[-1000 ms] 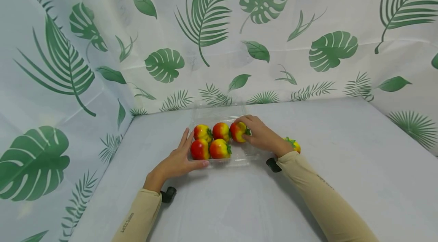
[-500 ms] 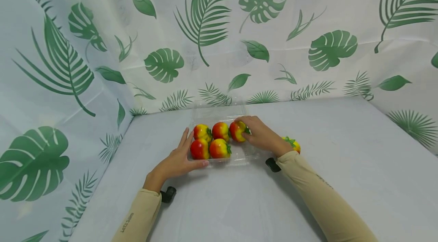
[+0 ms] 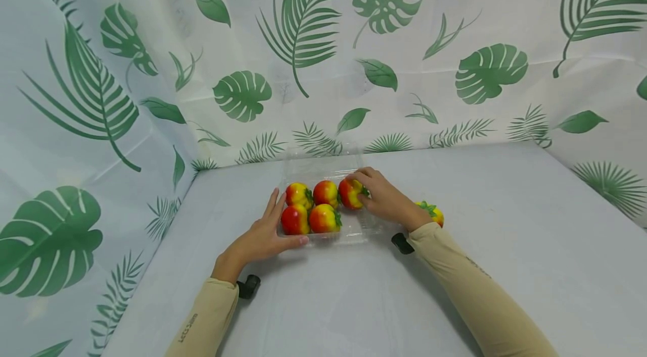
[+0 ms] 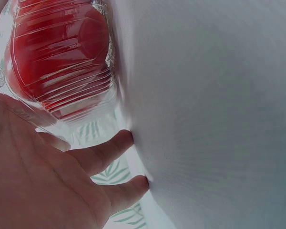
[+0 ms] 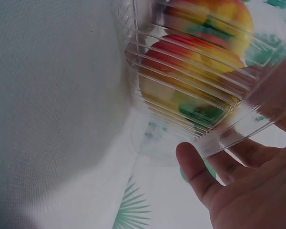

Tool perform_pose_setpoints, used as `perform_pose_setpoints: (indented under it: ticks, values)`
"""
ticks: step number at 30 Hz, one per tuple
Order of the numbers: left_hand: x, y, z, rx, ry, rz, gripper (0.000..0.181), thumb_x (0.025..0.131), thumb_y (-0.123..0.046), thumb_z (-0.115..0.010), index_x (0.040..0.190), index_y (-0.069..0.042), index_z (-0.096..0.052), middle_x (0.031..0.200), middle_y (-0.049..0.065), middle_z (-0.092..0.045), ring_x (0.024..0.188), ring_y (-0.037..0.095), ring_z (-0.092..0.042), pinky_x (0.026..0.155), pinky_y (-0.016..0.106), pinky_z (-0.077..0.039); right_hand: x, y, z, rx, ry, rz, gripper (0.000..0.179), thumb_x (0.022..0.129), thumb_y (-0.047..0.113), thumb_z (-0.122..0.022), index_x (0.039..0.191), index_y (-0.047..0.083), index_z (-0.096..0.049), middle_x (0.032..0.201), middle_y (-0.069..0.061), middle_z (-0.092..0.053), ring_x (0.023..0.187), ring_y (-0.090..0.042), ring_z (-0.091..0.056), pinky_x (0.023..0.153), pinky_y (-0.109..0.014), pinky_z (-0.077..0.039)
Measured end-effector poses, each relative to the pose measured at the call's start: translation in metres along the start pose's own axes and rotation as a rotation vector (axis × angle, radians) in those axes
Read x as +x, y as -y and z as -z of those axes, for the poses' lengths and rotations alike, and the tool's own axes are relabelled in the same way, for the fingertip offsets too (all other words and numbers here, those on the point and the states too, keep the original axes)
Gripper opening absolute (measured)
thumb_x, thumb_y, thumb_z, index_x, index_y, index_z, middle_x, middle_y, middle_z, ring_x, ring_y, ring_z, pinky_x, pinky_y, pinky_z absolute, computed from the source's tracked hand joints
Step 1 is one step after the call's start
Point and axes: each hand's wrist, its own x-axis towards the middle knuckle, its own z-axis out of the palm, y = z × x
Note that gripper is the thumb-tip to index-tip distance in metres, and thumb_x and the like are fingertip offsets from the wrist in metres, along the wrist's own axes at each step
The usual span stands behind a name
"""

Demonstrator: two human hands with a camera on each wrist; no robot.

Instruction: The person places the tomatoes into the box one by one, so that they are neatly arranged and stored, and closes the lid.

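Observation:
A clear plastic clamshell box (image 3: 354, 233) lies with its lid (image 3: 323, 165) raised at the back. Inside are several shiny red-and-yellow fruits with green leafy tops, three across the back and two in front. My right hand (image 3: 381, 195) holds the back right fruit (image 3: 349, 194), its thumb near the green top and fingers over the far side. My left hand (image 3: 263, 236) rests along the box's left front corner. Its fingers are extended up the left side, its thumb along the front wall. In the left wrist view, two fingertips (image 4: 126, 138) touch the tabletop beside a red fruit (image 4: 62, 47).
Another yellow fruit (image 3: 432, 212) with a green top lies on the white tabletop (image 3: 323, 301), right of the box and partly behind my right wrist. White curtains (image 3: 323, 54) with green leaf prints stand at the back and sides.
Almost nothing differs: my right hand shifts very slightly at the back right fruit. My left hand and the other fruits stay in place.

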Motion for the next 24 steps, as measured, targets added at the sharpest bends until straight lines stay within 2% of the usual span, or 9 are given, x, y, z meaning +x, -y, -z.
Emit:
perform_pose_setpoints:
  ticks: [11, 19, 24]
  values:
    - [0.0, 0.0, 0.001, -0.004, 0.003, -0.004, 0.127, 0.085, -0.072, -0.076, 0.174, -0.026, 0.003, 0.179, -0.001, 0.016, 0.154, 0.054, -0.026, 0.117, 0.076, -0.026, 0.001, 0.001, 0.001, 0.026, 0.027, -0.076, 0.049, 0.101, 0.008, -0.065, 0.149, 0.001, -0.055, 0.151, -0.024, -0.048, 0.138, -0.041, -0.046, 0.116, -0.058, -0.044]
    - [0.0, -0.001, 0.001, -0.004, 0.003, -0.008, 0.128, 0.086, -0.071, -0.076, 0.174, -0.022, 0.002, 0.179, 0.0, 0.016, 0.155, 0.053, -0.025, 0.118, 0.076, -0.025, 0.0, 0.001, 0.004, 0.042, -0.001, -0.054, 0.049, 0.102, 0.008, -0.066, 0.149, -0.002, -0.055, 0.152, -0.026, -0.046, 0.138, -0.043, -0.047, 0.117, -0.06, -0.041]
    - [-0.001, 0.0, 0.001, -0.005, 0.002, -0.007, 0.129, 0.086, -0.071, -0.077, 0.174, -0.021, 0.003, 0.179, 0.0, 0.016, 0.155, 0.053, -0.025, 0.118, 0.075, -0.025, -0.002, 0.002, 0.016, 0.042, -0.029, -0.049, 0.05, 0.103, 0.01, -0.068, 0.15, -0.001, -0.054, 0.154, -0.025, -0.046, 0.141, -0.043, -0.046, 0.118, -0.06, -0.04]
